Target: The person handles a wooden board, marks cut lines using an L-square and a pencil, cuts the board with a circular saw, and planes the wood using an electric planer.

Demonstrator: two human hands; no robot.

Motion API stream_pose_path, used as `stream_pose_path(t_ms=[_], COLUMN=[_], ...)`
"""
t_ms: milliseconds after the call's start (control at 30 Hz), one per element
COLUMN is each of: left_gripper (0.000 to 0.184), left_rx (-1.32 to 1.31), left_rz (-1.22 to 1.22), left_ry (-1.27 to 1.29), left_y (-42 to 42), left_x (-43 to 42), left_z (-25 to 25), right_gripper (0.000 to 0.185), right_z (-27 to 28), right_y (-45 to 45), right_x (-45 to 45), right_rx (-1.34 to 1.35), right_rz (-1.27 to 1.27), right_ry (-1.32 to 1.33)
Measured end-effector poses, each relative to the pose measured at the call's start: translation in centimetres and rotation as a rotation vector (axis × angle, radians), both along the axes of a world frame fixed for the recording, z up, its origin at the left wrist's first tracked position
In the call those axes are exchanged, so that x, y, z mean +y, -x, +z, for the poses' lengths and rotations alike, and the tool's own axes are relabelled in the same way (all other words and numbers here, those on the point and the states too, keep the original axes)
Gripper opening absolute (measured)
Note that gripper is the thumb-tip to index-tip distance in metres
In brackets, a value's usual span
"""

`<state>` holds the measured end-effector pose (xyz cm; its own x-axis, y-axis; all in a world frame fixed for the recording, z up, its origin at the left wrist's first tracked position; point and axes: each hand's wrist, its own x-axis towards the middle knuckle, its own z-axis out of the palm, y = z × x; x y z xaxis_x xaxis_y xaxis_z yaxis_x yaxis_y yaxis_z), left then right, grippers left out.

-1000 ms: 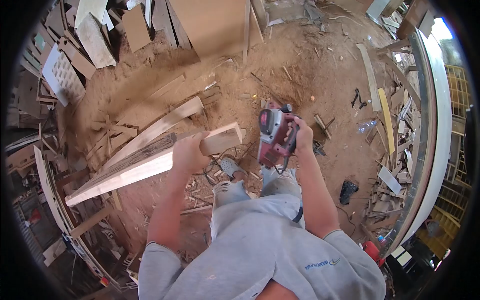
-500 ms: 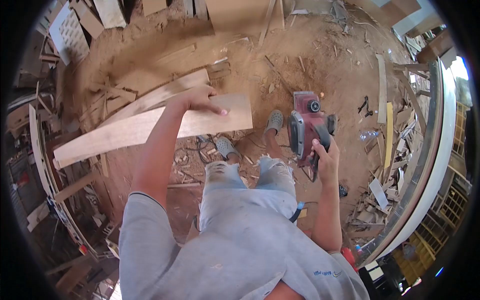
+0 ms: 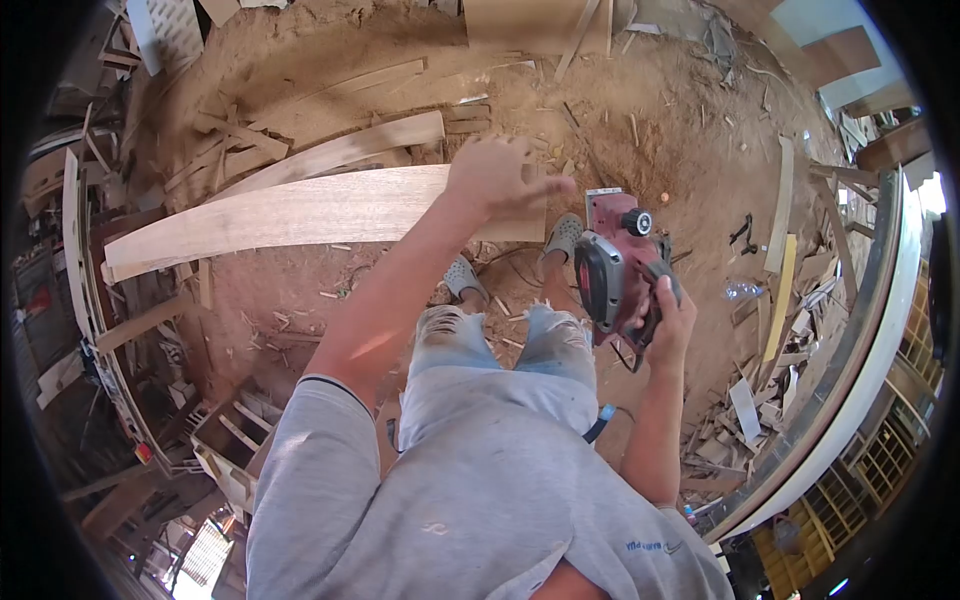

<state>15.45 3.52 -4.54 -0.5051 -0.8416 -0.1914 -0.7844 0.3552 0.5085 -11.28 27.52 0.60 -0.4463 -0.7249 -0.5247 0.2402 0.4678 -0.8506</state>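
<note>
A dusty red electric hand planer (image 3: 625,262) is held by its rear handle in my right hand (image 3: 665,315), in front of my right knee. My left hand (image 3: 495,178) is over the right end of a long, pale wooden board (image 3: 300,212), thumb stretched to the right and fingers apart. Whether the palm touches the wood I cannot tell. The board runs left across the view, narrowing and curving down to its far end. Part of its right end is hidden under the hand and forearm.
Behind the board lies another curved plank (image 3: 350,148). Wood scraps (image 3: 735,430) pile up at the right beside a yellow strip (image 3: 780,300) and a plastic bottle (image 3: 742,291). Shavings and sawdust cover the ground around my shoes (image 3: 565,235).
My left hand has moved right along the board to its end, spreading its fingers. The planer stays in my right hand, turned slightly. The whole view has shifted a little.
</note>
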Motion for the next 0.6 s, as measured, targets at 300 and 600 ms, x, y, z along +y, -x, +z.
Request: stream_pose_path(t_ms=[300,600], left_gripper=[0.051,0.049], left_rx=[-0.036,-0.007], left_rz=[0.258,0.293], left_ry=[0.284,0.342], left_y=[-7.2,-7.3], left_x=[2.5,3.4], left_z=[-1.0,-1.6], right_gripper=[0.06,0.058], right_z=[-6.4,-7.7], right_y=[1.6,-1.8], right_x=[2.3,2.2], right_rx=[-0.908,-0.987], right_rz=[-0.001,-0.055], right_ry=[-0.002,0.004])
